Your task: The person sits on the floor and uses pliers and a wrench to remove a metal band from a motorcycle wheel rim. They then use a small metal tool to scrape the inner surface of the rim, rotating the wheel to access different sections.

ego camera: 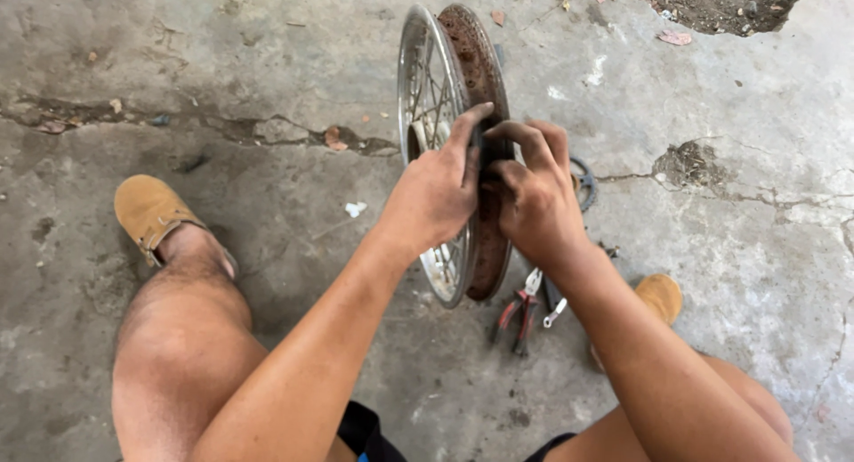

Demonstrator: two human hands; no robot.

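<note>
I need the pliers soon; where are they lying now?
In the head view, the pliers lie on the concrete floor just right of the wheel's lower edge, under the right forearm.

Place: an informal repair spot on bare ground, like a roadside or backyard workshop.
Floor: cracked, stained grey concrete floor.
Tools: red-handled metal pliers lying loose.
Work piece: rusty spoked metal wheel rim standing upright.
</note>
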